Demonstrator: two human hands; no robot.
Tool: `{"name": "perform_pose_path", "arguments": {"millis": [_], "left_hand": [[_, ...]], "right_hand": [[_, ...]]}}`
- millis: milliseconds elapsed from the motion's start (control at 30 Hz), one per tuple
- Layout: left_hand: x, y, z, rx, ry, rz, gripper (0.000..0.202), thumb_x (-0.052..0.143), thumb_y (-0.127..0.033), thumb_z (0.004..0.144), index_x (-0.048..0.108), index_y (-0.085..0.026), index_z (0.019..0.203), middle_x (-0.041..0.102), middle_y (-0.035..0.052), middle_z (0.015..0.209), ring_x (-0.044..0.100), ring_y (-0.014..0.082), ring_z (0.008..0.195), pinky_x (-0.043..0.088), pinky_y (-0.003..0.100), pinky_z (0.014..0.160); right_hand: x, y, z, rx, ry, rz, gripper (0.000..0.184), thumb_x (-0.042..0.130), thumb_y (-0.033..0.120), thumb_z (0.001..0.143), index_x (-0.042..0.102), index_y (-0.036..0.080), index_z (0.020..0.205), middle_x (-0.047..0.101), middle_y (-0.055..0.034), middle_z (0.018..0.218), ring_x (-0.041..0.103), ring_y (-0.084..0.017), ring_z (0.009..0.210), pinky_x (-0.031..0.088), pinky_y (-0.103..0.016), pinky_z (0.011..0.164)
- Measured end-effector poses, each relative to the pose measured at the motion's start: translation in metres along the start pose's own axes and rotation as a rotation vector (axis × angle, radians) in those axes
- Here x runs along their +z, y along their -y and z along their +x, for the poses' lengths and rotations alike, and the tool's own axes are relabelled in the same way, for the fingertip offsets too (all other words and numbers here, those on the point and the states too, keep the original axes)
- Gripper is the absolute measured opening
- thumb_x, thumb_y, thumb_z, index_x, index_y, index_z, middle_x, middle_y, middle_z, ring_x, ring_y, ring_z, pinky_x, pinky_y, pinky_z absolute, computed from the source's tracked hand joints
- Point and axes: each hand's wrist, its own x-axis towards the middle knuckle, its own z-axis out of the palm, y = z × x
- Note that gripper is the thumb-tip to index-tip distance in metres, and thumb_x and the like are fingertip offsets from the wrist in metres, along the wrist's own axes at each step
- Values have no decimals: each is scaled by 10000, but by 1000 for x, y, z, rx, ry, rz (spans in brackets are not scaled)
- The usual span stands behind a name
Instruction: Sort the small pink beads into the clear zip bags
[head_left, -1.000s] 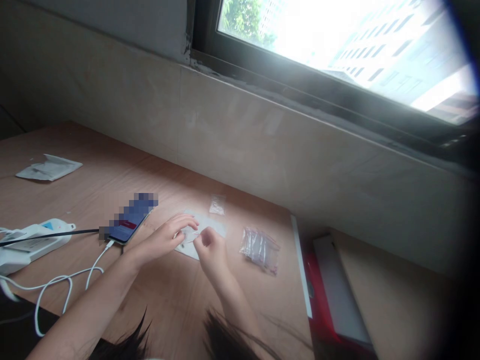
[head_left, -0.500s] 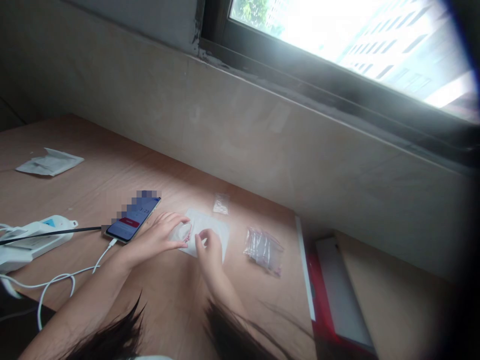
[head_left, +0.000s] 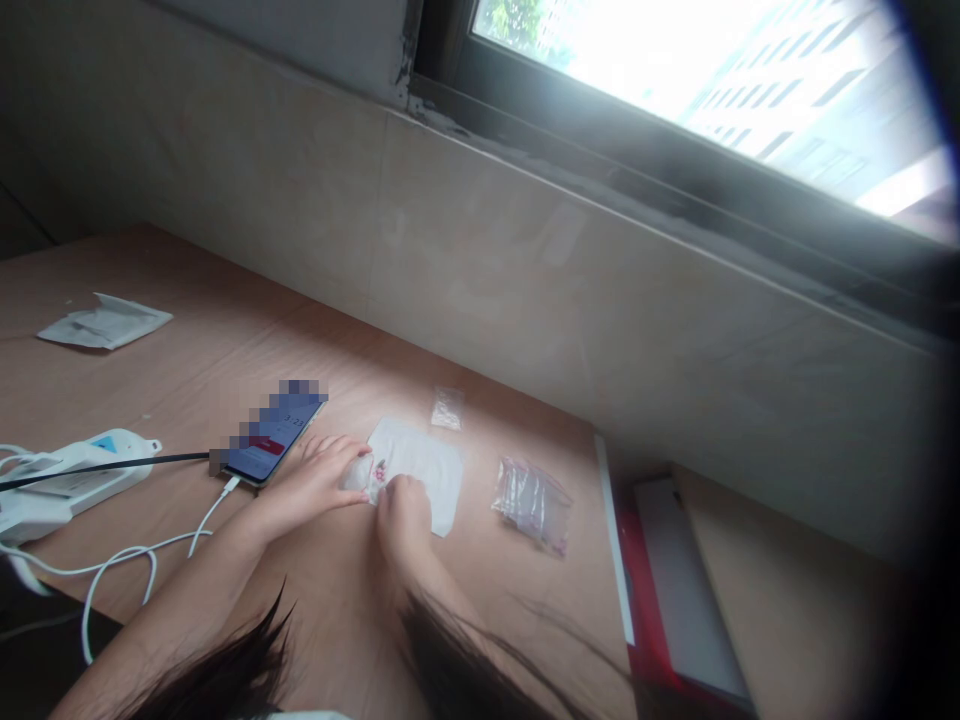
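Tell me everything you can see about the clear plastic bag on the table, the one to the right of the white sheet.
The small clear plastic bag lies flat on the light wood table, to the right of the white sheet and apart from it. It looks thin, glossy and crumpled, with a pinkish tinge near its lower end. Whether anything is inside is hard to tell. Only the table touches it.

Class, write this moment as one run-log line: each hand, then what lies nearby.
left hand: holds white bundle | right hand: curled against white bundle | beneath: white sheet | nearby: phone, small clear bag, plastic bag
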Motion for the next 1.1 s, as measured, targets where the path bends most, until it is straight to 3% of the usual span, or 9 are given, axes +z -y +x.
{"name": "perform_pose_path", "arguments": {"millis": [133, 233, 500, 567, 667, 767, 867, 1100], "left_hand": [[-2, -10, 0, -21, 33, 11, 450, 576, -431, 632, 516, -210, 1019, 556, 63, 1055, 455, 267, 1001, 294, 349, 846], [-4, -16, 0, -29, 43, 22, 403, 539, -390, 672, 505, -197, 1024, 545, 64, 1075, 447, 254, 1019, 290, 337, 848], [0, -15, -2, -5, 22, -29, 374, 530, -377, 686, 503, -218, 1023, 544, 46, 1071, 449, 238, 1012, 287, 323, 855], [0, -13, -2, -7, 18, -46, 384, 555, -376, 664, 510, -225, 1015, 551, 47, 1060, 454, 247, 1006, 295, 326, 848], [-1, -6, -1, -15, 14, -68, 441, 605, -401, 611, 520, -223, 1005, 554, 58, 1059, 453, 265, 1005, 299, 335, 854], [-3, 1, -1, -33, 3, -87, 460, 601, -422, 613, 510, -220, 1016, 537, 58, 1088, 448, 258, 1016, 294, 333, 876], [-4, 5, -2, -36, 2, -87, 455, 592, -423, 628, 497, -223, 1026, 527, 49, 1099, 442, 244, 1024, 299, 327, 880], [-2, 10, 0, -26, 12, -78, 438, 573, -409, 654, 482, -211, 1034, 518, 53, 1107, 429, 235, 1044, 298, 334, 890]], "right_hand": [[-21, 9, 4, -30, -20, 274, 134, 445, 230, 736, 557, 160, 711, 578, -59, 680, 510, -170, 656, 363, -276, 613], [-29, 17, 7, -102, 36, 431, 115, 469, 231, 722, 565, 167, 727, 588, -33, 687, 523, -157, 685, 375, -263, 650], [-24, 11, 4, -60, 174, 696, 171, 465, 276, 727, 588, 158, 729, 604, -17, 681, 516, -126, 617, 382, -231, 585], [-25, 5, 9, -36, 153, 718, 195, 451, 295, 734, 588, 157, 746, 606, -23, 704, 515, -128, 629, 385, -233, 588], [-27, -8, 26, 51, -47, 570, 180, 453, 274, 721, 577, 153, 770, 594, -45, 753, 510, -154, 696, 381, -267, 653], [-24, -15, 48, 21, -181, 358, 196, 450, 213, 712, 557, 149, 863, 562, -75, 837, 487, -189, 817, 352, -302, 739], [-15, -16, 66, -54, -192, 182, 207, 433, 158, 713, 549, 158, 885, 529, -97, 898, 454, -209, 878, 339, -301, 738], [-3, -19, 80, -69, -133, -116, 187, 376, 69, 700, 541, 153, 671, 543, -101, 730, 441, -206, 710, 311, -287, 608]]}}
